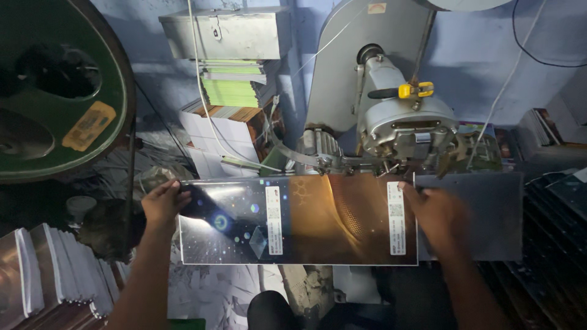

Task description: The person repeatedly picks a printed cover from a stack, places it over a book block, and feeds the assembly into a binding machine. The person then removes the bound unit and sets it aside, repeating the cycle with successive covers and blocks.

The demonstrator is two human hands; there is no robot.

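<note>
A glossy printed cover sheet, dark with star-like specks on its left part and a warm orange-brown on its right, lies spread flat across the middle of the frame, just below the head of a grey stitching machine. The left hand is at the sheet's left edge, its fingers curled over the upper left corner and grasping it. The right hand lies on the sheet's right edge with fingers pressed down flat near the upper right corner, beside a white label strip; whether they grip the edge cannot be told. A second white label strip runs down the sheet's centre.

The sheet's top edge sits right under the machine's lower parts. A yellow clip shows on the machine in the upper right of the frame. At upper centre stands a pile of green and white booklets under a grey metal box. A large green wheel fills the upper left. Stacked white-edged booklets lie at lower left.
</note>
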